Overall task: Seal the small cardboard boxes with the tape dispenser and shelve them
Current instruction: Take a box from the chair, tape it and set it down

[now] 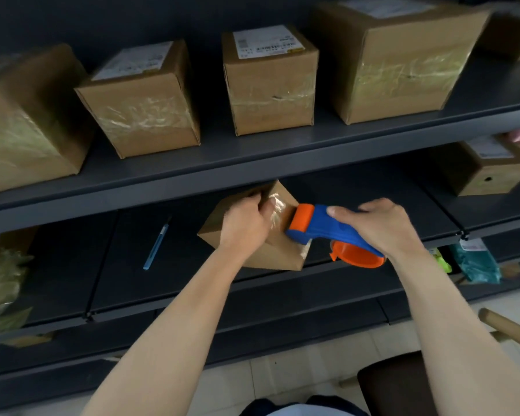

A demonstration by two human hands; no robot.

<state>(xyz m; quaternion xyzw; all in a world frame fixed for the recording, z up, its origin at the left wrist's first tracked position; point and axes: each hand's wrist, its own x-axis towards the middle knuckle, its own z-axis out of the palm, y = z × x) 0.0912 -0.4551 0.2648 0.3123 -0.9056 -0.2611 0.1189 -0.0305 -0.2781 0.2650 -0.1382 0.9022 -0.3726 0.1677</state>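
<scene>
Your left hand (pixel 246 223) grips the upper edge of the small cardboard box (pixel 278 255), fingers curled over the far side and thumb pressed on a strip of clear tape (pixel 275 211) on its face. In my judgement this pins the tape end and braces the box against the dispenser's push. The box stands tilted on the middle shelf (pixel 126 265), just under the lip of the upper shelf (pixel 252 163), with the taped face turned up towards you, which presumably gives the roller a working surface. Your right hand (pixel 382 226) is wrapped firmly round the blue handle of the tape dispenser (pixel 327 229), its orange roller end touching the box beside your left thumb. The sealing step appears to be in progress and shelving is not yet done. The flaps look closed, so the contents cannot be seen. On the upper shelf stand several closed boxes; the two middle ones (pixel 144 103) (pixel 270 82) carry white labels on top and wrinkled clear tape on their fronts, and their contents are likewise hidden. A further labelled box (pixel 487 172) sits at the right of the middle shelf, well apart from your work. A slim blue tool (pixel 156 246), too small to identify, lies on the shelf to the left of the box.
</scene>
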